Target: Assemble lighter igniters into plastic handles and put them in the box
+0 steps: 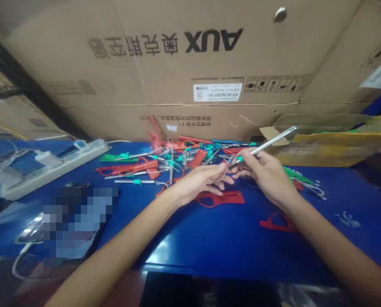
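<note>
My right hand (267, 177) grips a silver metal rod with a green collar (270, 143), which points up and to the right. My left hand (198, 181) meets it at the rod's lower end, fingers pinched on thin wires there that I cannot make out well. Both hands hover over a blue tabletop (209, 238). Just below them lies a flat red plastic handle piece (220, 198). Behind them is a heap of red handle pieces, green parts and metal rods (165, 160).
A big brown AUX carton (184, 68) walls off the back. A white power strip (59, 160) lies at the left. A phone on a cable (72, 221) rests at the near left. Another red piece (276, 222) and an open cardboard box (331, 145) are at the right.
</note>
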A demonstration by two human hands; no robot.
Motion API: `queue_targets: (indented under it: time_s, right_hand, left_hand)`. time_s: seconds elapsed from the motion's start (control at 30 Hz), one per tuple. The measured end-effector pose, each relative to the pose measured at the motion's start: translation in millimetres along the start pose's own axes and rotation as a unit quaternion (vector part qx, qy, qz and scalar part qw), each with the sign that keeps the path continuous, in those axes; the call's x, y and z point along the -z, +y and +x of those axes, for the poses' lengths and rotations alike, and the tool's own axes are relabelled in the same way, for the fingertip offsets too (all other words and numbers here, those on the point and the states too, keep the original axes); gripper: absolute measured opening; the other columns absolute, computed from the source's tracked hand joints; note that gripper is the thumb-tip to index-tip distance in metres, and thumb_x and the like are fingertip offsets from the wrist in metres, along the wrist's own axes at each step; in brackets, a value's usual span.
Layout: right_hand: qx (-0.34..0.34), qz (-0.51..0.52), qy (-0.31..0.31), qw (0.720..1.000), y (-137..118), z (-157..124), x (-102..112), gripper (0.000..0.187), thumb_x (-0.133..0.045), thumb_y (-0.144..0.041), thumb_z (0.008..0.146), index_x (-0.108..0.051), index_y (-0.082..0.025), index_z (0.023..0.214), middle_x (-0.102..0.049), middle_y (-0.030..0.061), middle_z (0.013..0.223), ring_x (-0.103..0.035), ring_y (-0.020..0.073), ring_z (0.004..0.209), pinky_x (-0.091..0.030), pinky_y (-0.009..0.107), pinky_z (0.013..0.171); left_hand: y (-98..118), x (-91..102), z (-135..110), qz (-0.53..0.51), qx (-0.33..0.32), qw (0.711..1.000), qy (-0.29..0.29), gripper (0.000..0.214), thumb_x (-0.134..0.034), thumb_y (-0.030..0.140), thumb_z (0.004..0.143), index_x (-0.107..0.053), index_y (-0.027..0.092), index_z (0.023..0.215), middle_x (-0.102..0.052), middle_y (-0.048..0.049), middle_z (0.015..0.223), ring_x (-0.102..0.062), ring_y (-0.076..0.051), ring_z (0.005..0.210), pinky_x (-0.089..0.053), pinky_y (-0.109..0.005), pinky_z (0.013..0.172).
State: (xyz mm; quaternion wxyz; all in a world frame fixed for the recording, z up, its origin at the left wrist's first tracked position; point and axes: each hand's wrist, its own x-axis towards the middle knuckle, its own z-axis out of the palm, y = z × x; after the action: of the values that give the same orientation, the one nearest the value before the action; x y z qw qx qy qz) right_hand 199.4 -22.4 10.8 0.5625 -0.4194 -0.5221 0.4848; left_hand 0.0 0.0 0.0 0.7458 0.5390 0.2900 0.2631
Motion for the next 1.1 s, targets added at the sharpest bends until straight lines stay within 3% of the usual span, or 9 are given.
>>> queue_targets:
  time_s: [0.13,0.2,0.3,0.4,0.57,0.83,1.1]
  right_hand:
    - [-0.006,-0.001,-0.021,1.000,3.0,-2.2,1.3,0.032,-0.076,-0.051,0.085,-0.070,-0.021,0.097,-0.074,0.0043,0.090,-0.073,0.0185,0.077,-0.062,0.031,0.062]
    - [-0.004,0.006,-0.033,0.999,2.5,-2.9,1.1,0.030,-0.076,-0.049,0.085,-0.070,-0.022,0.098,-0.075,0.0050,0.096,-0.073,0.0191,0.082,-0.062,0.031,0.064]
    - [0.000,0.022,-0.039,0.999,-0.3,-3.2,0.7,0.028,-0.076,-0.045,0.086,-0.070,-0.023,0.102,-0.074,0.0051,0.103,-0.073,0.0192,0.087,-0.061,0.032,0.069]
    - [-0.003,0.053,-0.040,0.998,-3.4,-3.6,1.3,0.025,-0.076,-0.040,0.087,-0.070,-0.025,0.106,-0.075,0.0043,0.105,-0.072,0.0181,0.089,-0.060,0.031,0.073]
    - [-0.037,0.097,-0.060,0.993,-5.5,-5.3,2.5,0.019,-0.071,-0.034,0.092,-0.074,-0.025,0.109,-0.075,0.0049,0.110,-0.068,0.0163,0.093,-0.058,0.027,0.075]
    - [-0.039,0.085,-0.058,0.994,-7.3,-5.0,1.7,0.016,-0.070,-0.037,0.093,-0.079,-0.025,0.098,-0.075,0.0048,0.107,-0.066,0.0143,0.090,-0.056,0.023,0.073]
    - [-0.034,0.088,-0.022,0.995,-5.8,-2.2,1.4,0.020,-0.079,-0.042,0.085,-0.080,-0.024,0.095,-0.075,0.0035,0.098,-0.068,0.0128,0.084,-0.058,0.022,0.071]
  left_hand:
    - [-2.4,0.3,0.6,-0.001,-0.003,1.000,0.014,0.048,-0.065,0.065,0.089,-0.071,0.017,0.097,-0.051,0.0012,0.077,-0.037,-0.006,0.054,-0.036,-0.022,0.049]
    - [-0.4,-0.6,0.0,-0.005,0.004,1.000,0.013,0.051,-0.062,0.068,0.089,-0.072,0.019,0.102,-0.040,0.0037,0.071,-0.026,-0.007,0.051,-0.023,-0.022,0.044]
    - [4.6,-2.3,-1.3,-0.013,0.008,1.000,-0.001,0.062,-0.052,0.076,0.089,-0.071,0.020,0.104,-0.038,0.0027,0.072,-0.022,-0.008,0.051,-0.012,-0.025,0.043]
    - [7.5,-2.7,-1.9,-0.011,-0.002,1.000,-0.014,0.068,-0.042,0.079,0.091,-0.071,0.020,0.106,-0.040,0.0015,0.075,-0.022,-0.009,0.052,-0.011,-0.027,0.043]
    - [5.3,-0.8,-2.2,0.031,-0.047,0.997,0.044,0.047,-0.060,0.063,0.092,-0.074,0.020,0.105,-0.033,0.0032,0.072,-0.020,-0.008,0.053,-0.009,-0.028,0.048]
    - [2.2,0.7,-0.5,0.034,-0.066,0.995,0.066,0.046,-0.067,0.064,0.088,-0.068,0.019,0.082,-0.025,0.0053,0.066,-0.019,-0.007,0.050,-0.009,-0.028,0.048]
    - [4.3,-1.3,-0.9,0.054,-0.095,0.989,0.102,0.040,-0.069,0.057,0.088,-0.065,0.019,0.080,-0.025,0.0073,0.062,-0.019,-0.006,0.048,-0.010,-0.027,0.046]
